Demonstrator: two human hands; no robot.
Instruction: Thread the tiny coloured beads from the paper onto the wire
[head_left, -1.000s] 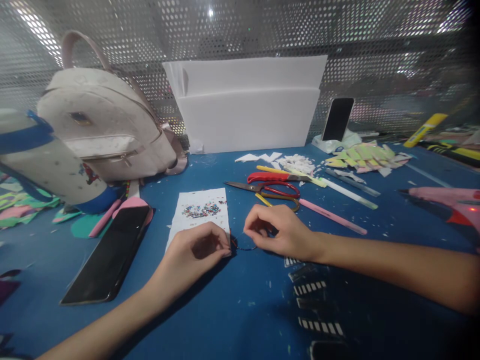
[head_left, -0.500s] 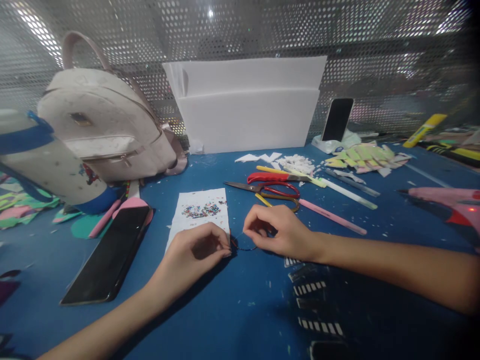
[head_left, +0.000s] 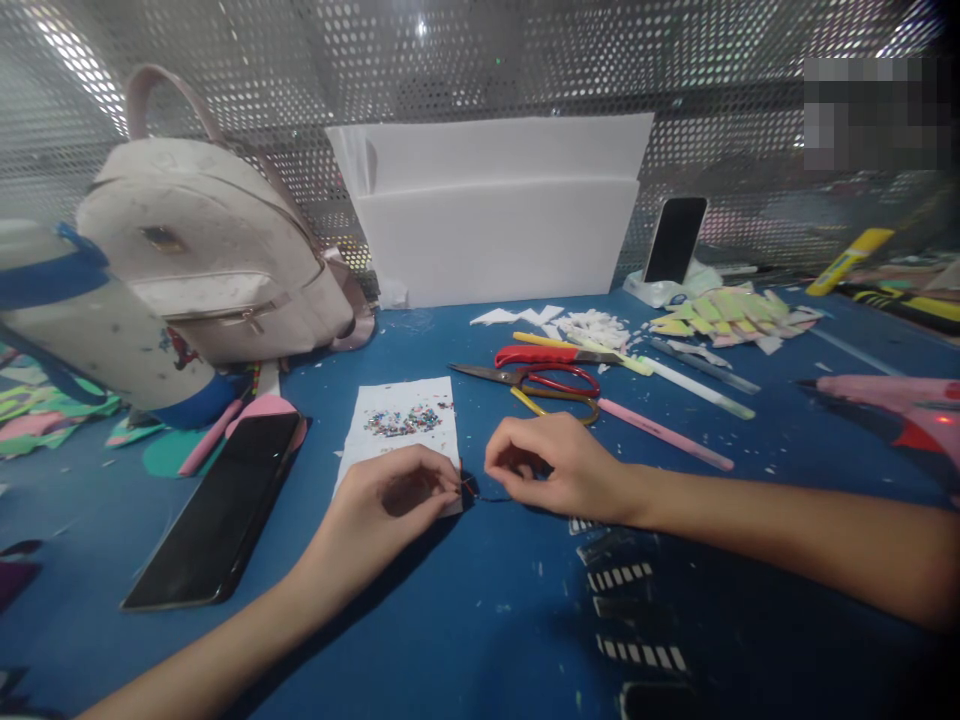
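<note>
A thin dark strand (head_left: 491,499), with what look like tiny beads on it, runs between my two hands over the blue table. My left hand (head_left: 397,488) pinches its left end with thumb and fingertips, just over the lower right edge of a white paper (head_left: 352,436). Small multicoloured beads (head_left: 405,421) lie in a loose heap on that paper. Pinched closed too, my right hand (head_left: 551,460) has the strand's other end at its fingertips. The grip points themselves are partly hidden by the fingers. Red-handled scissors (head_left: 559,378) rest just beyond my right hand.
A dark phone (head_left: 217,510) lies left of my left forearm, near a tilted bottle (head_left: 142,330) and a pale backpack (head_left: 210,250). Pens, a red cutter (head_left: 536,354) and paper scraps (head_left: 592,328) are behind the scissors. A pink glue gun (head_left: 900,400) lies far right.
Very little differs. The strand between my hands has gone from a sagging curve to a flatter line, and my right fingertips have shifted slightly. My left hand stays nearly where it was.
</note>
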